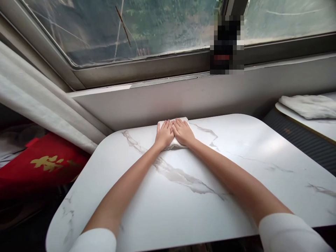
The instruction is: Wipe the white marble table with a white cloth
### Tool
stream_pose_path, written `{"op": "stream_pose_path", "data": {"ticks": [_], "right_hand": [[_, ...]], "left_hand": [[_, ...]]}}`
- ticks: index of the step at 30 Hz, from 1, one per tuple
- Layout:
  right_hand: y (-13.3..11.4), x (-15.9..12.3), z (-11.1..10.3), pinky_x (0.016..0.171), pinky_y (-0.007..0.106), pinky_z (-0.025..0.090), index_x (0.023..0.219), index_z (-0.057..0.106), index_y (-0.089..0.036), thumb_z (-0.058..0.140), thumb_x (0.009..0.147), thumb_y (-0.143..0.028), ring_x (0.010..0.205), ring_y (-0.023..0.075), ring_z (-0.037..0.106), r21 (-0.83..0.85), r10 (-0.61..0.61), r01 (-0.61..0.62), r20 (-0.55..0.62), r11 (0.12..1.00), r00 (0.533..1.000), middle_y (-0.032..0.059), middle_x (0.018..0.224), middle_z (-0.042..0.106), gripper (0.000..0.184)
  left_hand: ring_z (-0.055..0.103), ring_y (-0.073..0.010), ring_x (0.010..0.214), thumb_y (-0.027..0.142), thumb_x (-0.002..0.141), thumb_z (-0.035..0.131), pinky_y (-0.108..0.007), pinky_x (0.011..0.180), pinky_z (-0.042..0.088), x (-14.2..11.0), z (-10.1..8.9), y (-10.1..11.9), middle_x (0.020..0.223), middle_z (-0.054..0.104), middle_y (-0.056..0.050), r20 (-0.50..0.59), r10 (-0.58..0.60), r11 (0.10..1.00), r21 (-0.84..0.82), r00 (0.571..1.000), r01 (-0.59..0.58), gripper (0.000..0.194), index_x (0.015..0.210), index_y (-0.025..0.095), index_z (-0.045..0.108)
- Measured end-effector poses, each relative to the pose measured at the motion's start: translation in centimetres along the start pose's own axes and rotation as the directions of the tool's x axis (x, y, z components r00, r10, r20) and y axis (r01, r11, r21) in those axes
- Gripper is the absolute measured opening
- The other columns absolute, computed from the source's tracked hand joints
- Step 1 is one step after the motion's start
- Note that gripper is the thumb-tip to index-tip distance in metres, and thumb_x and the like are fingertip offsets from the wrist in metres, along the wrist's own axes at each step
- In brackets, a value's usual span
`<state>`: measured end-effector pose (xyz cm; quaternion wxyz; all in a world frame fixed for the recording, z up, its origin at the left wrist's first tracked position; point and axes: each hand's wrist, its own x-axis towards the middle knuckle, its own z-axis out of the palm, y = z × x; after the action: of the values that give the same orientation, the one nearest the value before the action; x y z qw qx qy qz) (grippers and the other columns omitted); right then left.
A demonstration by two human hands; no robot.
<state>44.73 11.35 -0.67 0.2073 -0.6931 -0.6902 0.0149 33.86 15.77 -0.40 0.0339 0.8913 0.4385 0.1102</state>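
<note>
A white marble-patterned table with rounded corners fills the lower frame; a folded white cloth lies at its far edge, centre frame, under two flat hands.

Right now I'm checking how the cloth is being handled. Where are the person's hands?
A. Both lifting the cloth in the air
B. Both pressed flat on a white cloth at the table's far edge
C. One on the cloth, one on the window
B: the left hand and right hand lie side by side, flat on the white cloth, which rests on the marble-patterned table near the window.
</note>
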Motion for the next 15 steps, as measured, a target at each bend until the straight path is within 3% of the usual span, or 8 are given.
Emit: {"op": "stream_pose_path", "data": {"ticks": [3,7,11,15], "right_hand": [[1.5,2.0,0.3,0.11,0.039,0.014,0.136,0.039,-0.003,0.021,0.097,-0.026,0.135,0.0221,0.027,-0.004,0.013,-0.013,-0.036,1.0,0.999,0.0149,0.144,0.037,0.049],[2.1,2.2,0.3,0.109,0.04,0.016,0.135,0.042,-0.006,0.02,0.097,-0.026,0.133,0.0221,0.03,-0.016,-0.015,0.014,-0.07,1.0,0.997,0.0137,0.142,0.041,0.048],[1.8,0.5,-0.3,0.109,0.043,0.018,0.137,0.039,-0.007,0.02,0.097,-0.028,0.135,0.0232,0.028,-0.047,-0.034,0.033,-0.021,0.998,0.999,0.0144,0.144,0.037,0.049],[1.5,-3.8,-1.6,0.109,0.046,0.02,0.137,0.039,-0.007,0.02,0.097,-0.027,0.136,0.0251,0.026,-0.073,-0.085,0.084,-0.003,0.994,0.996,0.0148,0.145,0.035,0.049]], "left_hand": [[0.024,-0.0205,0.136,0.022,0.095,0.022,-0.046,0.112,0.009,2.4,0.5,0.1,0.147,0.033,-0.009,-0.025,-0.011,1.0,0.0,1.0,0.011,0.047,0.14,0.012,0.034],[0.026,-0.0213,0.135,0.024,0.096,0.019,-0.047,0.112,0.011,2.7,0.6,0.5,0.146,0.034,-0.01,-0.045,-0.017,1.0,0.024,0.999,0.018,0.047,0.14,0.012,0.035],[0.024,-0.0215,0.136,0.024,0.097,0.018,-0.047,0.112,0.012,1.0,0.3,1.5,0.147,0.031,-0.011,-0.037,-0.037,0.997,0.062,0.999,0.04,0.048,0.141,0.012,0.033],[0.021,-0.0217,0.138,0.025,0.096,0.02,-0.047,0.112,0.01,-2.8,0.0,3.7,0.148,0.028,-0.011,-0.024,-0.026,0.998,0.063,0.999,0.028,0.049,0.141,0.01,0.031]]}}
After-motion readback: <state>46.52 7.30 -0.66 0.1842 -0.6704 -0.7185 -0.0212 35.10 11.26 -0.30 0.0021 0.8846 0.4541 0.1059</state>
